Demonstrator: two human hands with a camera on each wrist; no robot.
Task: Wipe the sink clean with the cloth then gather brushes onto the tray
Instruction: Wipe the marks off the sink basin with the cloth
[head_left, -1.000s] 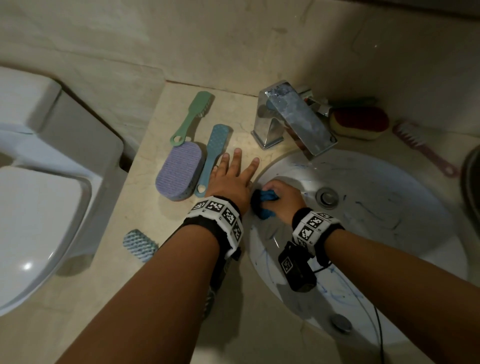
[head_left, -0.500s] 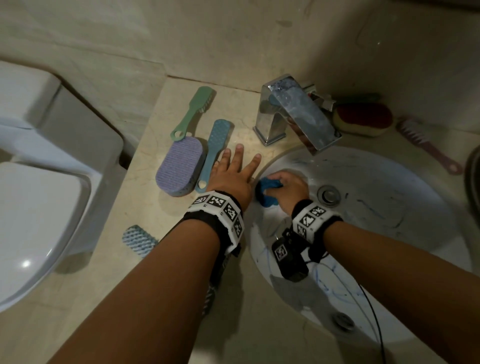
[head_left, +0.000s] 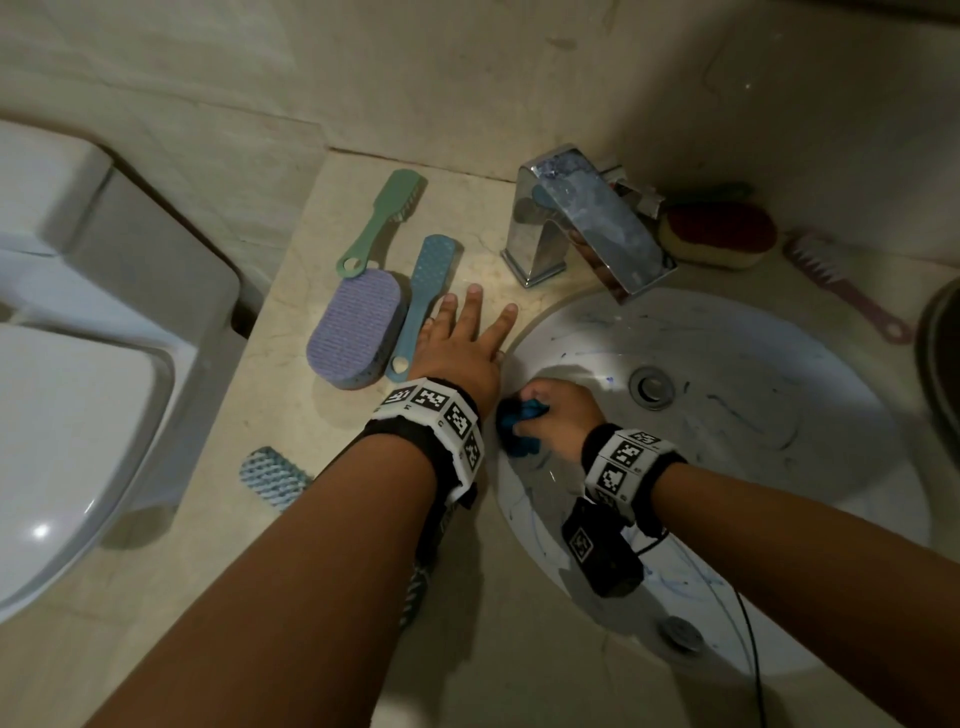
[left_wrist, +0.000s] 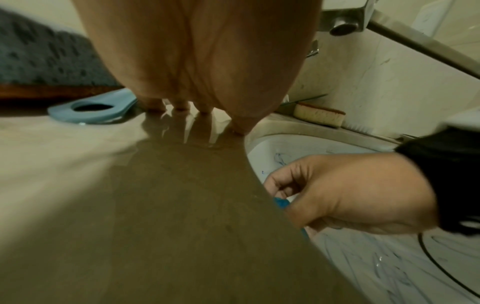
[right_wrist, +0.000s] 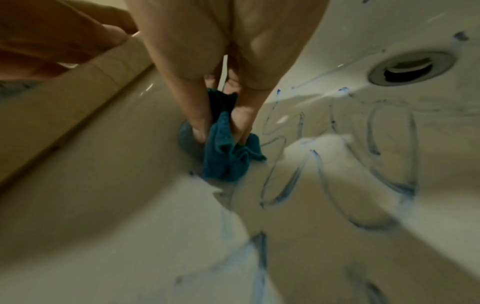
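Note:
My right hand (head_left: 550, 415) grips a bunched blue cloth (head_left: 519, 426) (right_wrist: 228, 152) and presses it against the left inner wall of the white sink (head_left: 779, 364), which is streaked with blue marks (right_wrist: 389, 144). My left hand (head_left: 462, 343) lies flat with spread fingers on the counter just left of the sink rim. Beside its fingers lie a blue brush (head_left: 426, 296), a purple oval brush (head_left: 356, 327) and a green brush (head_left: 384, 218). A pale blue bristled brush (head_left: 272, 478) lies near my left forearm. A pink brush (head_left: 847, 286) lies at the back right.
A chrome tap (head_left: 582, 234) overhangs the sink's back edge, with a red and yellow sponge (head_left: 719, 234) behind it. The drain (head_left: 649, 387) sits mid-basin. A toilet (head_left: 67, 415) stands left of the counter. A dark round object (head_left: 943, 353) shows at the right edge.
The right hand has slid the cloth back down the sink's left wall towards me after moving up half a second ago. The left hand stays planted on the counter.

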